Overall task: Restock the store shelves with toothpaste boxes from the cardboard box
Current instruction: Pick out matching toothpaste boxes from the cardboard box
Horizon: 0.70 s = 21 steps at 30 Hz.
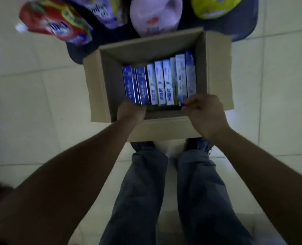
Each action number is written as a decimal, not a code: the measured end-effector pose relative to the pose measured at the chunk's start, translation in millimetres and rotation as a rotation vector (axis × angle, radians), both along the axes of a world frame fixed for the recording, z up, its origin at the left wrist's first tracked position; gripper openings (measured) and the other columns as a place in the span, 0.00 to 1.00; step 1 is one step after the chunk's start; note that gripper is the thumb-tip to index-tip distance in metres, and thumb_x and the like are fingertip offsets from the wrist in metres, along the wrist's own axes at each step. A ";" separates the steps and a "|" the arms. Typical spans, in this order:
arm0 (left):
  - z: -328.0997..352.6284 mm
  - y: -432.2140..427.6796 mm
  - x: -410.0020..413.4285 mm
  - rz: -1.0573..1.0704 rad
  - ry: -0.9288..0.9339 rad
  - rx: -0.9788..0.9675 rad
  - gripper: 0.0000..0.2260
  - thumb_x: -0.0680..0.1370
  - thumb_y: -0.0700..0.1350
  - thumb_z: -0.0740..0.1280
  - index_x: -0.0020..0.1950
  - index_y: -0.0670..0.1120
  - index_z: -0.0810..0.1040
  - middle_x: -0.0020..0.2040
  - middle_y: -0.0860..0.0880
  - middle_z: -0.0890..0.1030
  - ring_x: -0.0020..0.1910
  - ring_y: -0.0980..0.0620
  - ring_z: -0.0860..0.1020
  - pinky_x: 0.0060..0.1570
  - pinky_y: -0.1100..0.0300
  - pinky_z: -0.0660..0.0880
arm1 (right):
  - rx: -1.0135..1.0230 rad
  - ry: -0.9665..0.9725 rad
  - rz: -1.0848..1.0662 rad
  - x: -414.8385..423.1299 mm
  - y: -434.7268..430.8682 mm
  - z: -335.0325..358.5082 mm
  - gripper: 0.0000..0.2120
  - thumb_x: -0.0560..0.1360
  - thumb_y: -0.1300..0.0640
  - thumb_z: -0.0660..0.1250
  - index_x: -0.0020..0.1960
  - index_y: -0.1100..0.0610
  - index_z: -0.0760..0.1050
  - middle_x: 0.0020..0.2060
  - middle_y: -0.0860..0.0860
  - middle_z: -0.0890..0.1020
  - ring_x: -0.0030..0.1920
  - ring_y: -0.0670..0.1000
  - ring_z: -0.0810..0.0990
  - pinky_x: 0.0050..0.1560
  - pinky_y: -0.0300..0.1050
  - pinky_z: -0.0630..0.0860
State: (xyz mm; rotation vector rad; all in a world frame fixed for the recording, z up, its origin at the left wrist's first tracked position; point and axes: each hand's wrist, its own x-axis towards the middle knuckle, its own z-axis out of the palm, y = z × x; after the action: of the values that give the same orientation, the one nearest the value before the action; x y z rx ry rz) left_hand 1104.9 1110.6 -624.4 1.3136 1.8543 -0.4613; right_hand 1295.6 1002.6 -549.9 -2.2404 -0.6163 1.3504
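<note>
An open cardboard box stands on the tiled floor in front of my feet. Inside it a row of toothpaste boxes stands on edge, dark blue ones at the left and white-and-blue ones at the right. My left hand reaches into the box at the near ends of the dark blue toothpaste boxes; its fingers are hidden below them. My right hand pinches the near end of the rightmost toothpaste boxes with thumb and fingers.
Beyond the cardboard box a dark low shelf holds bagged goods: a red pack, a purple pack, a pink pack and a yellow-green pack. My legs in jeans stand just behind the box. Pale floor tiles lie on both sides.
</note>
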 end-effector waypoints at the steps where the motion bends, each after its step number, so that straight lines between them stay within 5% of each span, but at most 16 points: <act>1: -20.9 4.3 -0.3 -0.008 0.028 0.006 0.24 0.76 0.54 0.70 0.69 0.43 0.76 0.62 0.42 0.81 0.55 0.43 0.82 0.51 0.51 0.81 | 0.017 -0.010 0.014 -0.7 2.7 -14.1 0.05 0.74 0.63 0.71 0.48 0.57 0.85 0.45 0.52 0.85 0.51 0.53 0.83 0.49 0.41 0.74; 5: -92.0 25.3 -3.3 0.002 0.119 0.065 0.31 0.78 0.54 0.71 0.76 0.43 0.66 0.72 0.40 0.74 0.66 0.40 0.76 0.63 0.45 0.78 | 0.068 -0.022 0.053 -5.3 12.1 -56.6 0.05 0.75 0.62 0.70 0.48 0.54 0.83 0.44 0.49 0.84 0.48 0.48 0.82 0.51 0.39 0.77; 8: -135.4 31.8 2.8 0.023 0.197 0.051 0.40 0.77 0.55 0.72 0.81 0.41 0.57 0.78 0.40 0.63 0.72 0.39 0.70 0.69 0.47 0.72 | 0.114 -0.024 0.097 -8.6 16.9 -78.8 0.07 0.75 0.64 0.69 0.45 0.52 0.81 0.37 0.44 0.82 0.37 0.39 0.79 0.39 0.26 0.70; 12: -179.1 34.8 12.5 -0.040 0.260 -0.071 0.45 0.79 0.56 0.69 0.83 0.38 0.45 0.82 0.38 0.52 0.79 0.37 0.60 0.75 0.47 0.64 | 0.116 0.046 0.065 -13.5 19.0 -100.2 0.06 0.76 0.63 0.71 0.47 0.53 0.81 0.35 0.48 0.83 0.36 0.46 0.81 0.44 0.38 0.76; 15: -197.7 41.6 11.6 -0.031 0.276 -0.074 0.40 0.80 0.53 0.67 0.82 0.37 0.50 0.82 0.36 0.53 0.80 0.34 0.56 0.77 0.42 0.59 | 0.111 0.077 0.063 -16.9 18.6 -112.1 0.05 0.76 0.62 0.72 0.49 0.55 0.83 0.36 0.53 0.84 0.39 0.51 0.84 0.45 0.42 0.79; 21: -213.4 45.6 17.7 0.067 0.343 0.062 0.28 0.81 0.50 0.68 0.77 0.43 0.65 0.76 0.43 0.67 0.74 0.42 0.68 0.70 0.50 0.68 | 0.095 0.091 0.108 -21.5 17.3 -124.7 0.07 0.76 0.64 0.71 0.49 0.52 0.82 0.37 0.51 0.85 0.39 0.47 0.83 0.42 0.31 0.76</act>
State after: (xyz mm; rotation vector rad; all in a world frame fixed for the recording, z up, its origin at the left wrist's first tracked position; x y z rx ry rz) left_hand 1122.6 1156.3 -837.8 1.2679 2.2022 -0.6293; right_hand 1274.1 1019.8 -674.6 -2.0854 -0.7618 1.4351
